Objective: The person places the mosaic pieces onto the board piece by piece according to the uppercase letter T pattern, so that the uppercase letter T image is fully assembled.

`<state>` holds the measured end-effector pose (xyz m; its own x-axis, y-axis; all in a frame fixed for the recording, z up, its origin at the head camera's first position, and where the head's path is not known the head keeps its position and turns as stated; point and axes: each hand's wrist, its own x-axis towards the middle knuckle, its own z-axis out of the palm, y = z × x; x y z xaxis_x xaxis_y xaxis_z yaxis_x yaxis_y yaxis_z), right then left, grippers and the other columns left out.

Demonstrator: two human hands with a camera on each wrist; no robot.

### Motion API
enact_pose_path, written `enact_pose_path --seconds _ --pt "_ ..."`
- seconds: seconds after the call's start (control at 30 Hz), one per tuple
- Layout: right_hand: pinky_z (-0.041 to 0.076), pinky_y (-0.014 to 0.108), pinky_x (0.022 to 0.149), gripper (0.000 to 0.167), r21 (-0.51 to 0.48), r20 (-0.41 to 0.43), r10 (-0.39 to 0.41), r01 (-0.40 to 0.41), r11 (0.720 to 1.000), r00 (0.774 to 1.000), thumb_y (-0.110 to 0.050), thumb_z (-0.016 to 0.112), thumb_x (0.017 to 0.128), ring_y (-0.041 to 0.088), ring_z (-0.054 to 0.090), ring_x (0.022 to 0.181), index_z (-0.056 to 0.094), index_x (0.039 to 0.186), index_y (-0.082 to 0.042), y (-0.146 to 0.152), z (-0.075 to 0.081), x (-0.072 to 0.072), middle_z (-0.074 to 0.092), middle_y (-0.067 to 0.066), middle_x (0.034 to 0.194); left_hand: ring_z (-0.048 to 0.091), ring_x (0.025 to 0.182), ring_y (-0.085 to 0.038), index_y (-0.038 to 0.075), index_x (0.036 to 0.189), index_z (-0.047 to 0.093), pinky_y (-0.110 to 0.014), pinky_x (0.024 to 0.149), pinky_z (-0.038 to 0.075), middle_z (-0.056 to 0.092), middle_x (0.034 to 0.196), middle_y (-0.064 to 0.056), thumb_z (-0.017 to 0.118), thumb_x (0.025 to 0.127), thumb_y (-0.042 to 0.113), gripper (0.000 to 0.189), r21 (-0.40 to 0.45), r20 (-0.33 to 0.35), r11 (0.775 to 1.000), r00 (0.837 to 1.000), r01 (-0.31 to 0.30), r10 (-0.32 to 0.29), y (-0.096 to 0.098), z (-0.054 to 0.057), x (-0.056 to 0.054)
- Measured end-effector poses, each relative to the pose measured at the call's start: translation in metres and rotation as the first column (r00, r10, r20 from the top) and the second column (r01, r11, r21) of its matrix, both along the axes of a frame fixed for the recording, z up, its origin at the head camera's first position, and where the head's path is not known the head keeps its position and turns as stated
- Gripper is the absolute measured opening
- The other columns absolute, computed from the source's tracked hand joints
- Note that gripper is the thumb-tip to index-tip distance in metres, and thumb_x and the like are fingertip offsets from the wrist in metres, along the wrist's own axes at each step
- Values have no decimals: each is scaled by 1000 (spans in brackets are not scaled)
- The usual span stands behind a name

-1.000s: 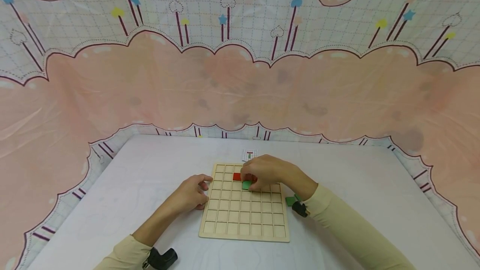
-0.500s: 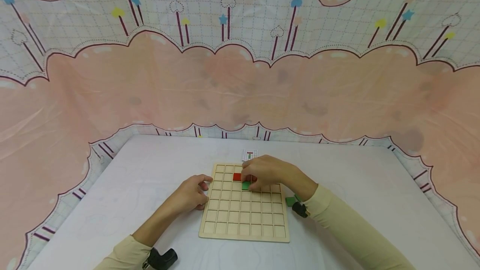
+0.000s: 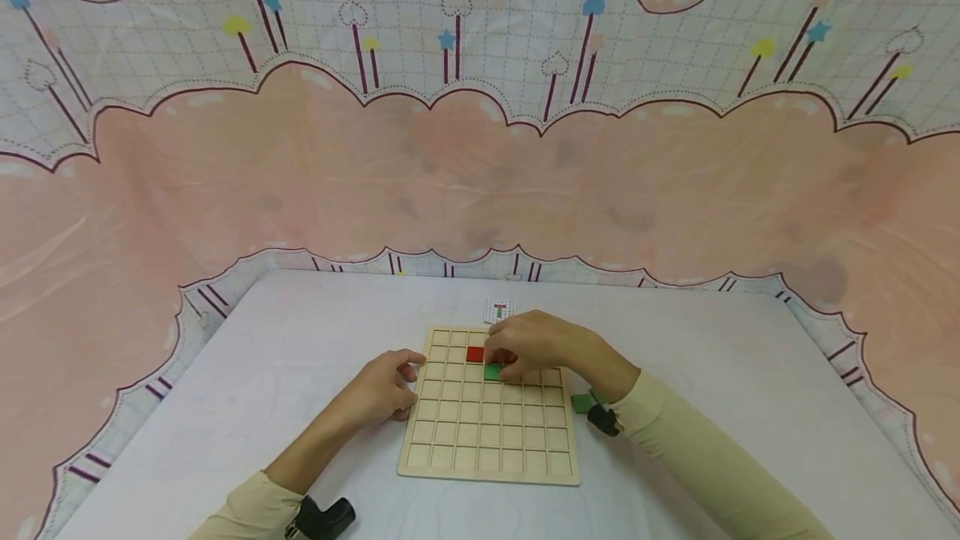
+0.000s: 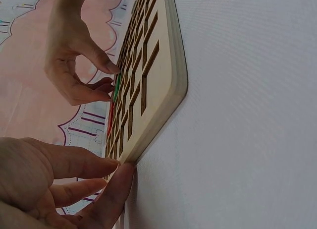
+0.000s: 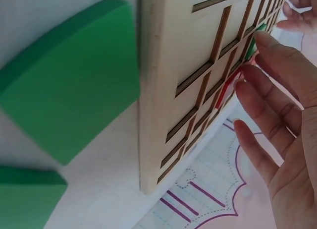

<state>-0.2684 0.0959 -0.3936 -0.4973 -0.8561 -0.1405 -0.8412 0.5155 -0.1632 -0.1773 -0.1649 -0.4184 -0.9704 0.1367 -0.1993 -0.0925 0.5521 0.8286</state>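
Observation:
A wooden grid board point(image 3: 477, 435) lies on the white table. My left hand point(image 3: 382, 386) holds its left edge; in the left wrist view, the thumb and fingertips point(image 4: 110, 162) meet at the rim. Over the upper part of the grid, my right hand point(image 3: 536, 344) pinches a green square tile point(image 3: 492, 372) between thumb and fingers, the tile lying at a grid cell. Just up and left of it sits a red tile point(image 3: 475, 354) in its cell. More red point(image 5: 229, 85) shows beneath the right fingers in the right wrist view, partly hidden.
Loose green tiles point(image 3: 581, 403) lie on the table right of the board, close by the right wrist. A small printed card point(image 3: 499, 311) with a red and green pattern lies beyond the board's far edge. A patterned cloth point(image 3: 480, 173) hangs behind the table.
The right hand has shifted very slightly to the right, staying at the green tile. The left hand and the board keep their places.

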Motion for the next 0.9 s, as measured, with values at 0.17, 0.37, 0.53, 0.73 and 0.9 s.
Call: enact_pose_path --seconds 0.17,0.37,0.53,0.73,0.9 --pt "48 24 78 22 1 11 -8 8 1000 1000 -34 77 91 4 53 84 74 110 -24 5 -1 -1 61 -13 99 55 68 -19 -4 134 57 -30 55 55 53 102 -13 64 80 -18 56 -7 -2 1000 1000 2 -2 1 1 0" --pt "50 24 80 21 -6 16 -37 37 999 999 -35 76 92 5 56 87 75 110 -24 11 1 -1 63 -13 101 55 69 -19 -3 133 58 -29 55 55 53 102 -12 64 79 -17 56 -15 7 1000 1000 -6 6 1 1 -1" --pt "52 24 81 18 -25 47 -62 63 998 997 -28 76 92 9 60 89 76 109 -23 19 4 0 65 -10 101 54 69 -19 -3 133 58 -29 55 54 52 102 -12 63 79 -17 57 -16 1 1000 1000 1 -1 0 1 -1" --pt "51 23 78 17 -30 51 -57 59 998 997 -26 75 93 7 61 87 75 110 -21 28 4 4 65 -11 101 54 69 -19 -2 133 59 -28 55 54 53 102 -11 64 79 -17 56 -19 10 1000 1000 -9 10 0 -1 -1" --pt "49 22 75 17 -48 43 -57 59 997 997 -25 76 92 7 57 83 76 108 -18 37 6 8 65 -8 98 54 69 -19 -3 132 59 -28 55 55 53 101 -12 64 78 -17 56 -22 6 1000 1000 -6 6 0 0 -1"
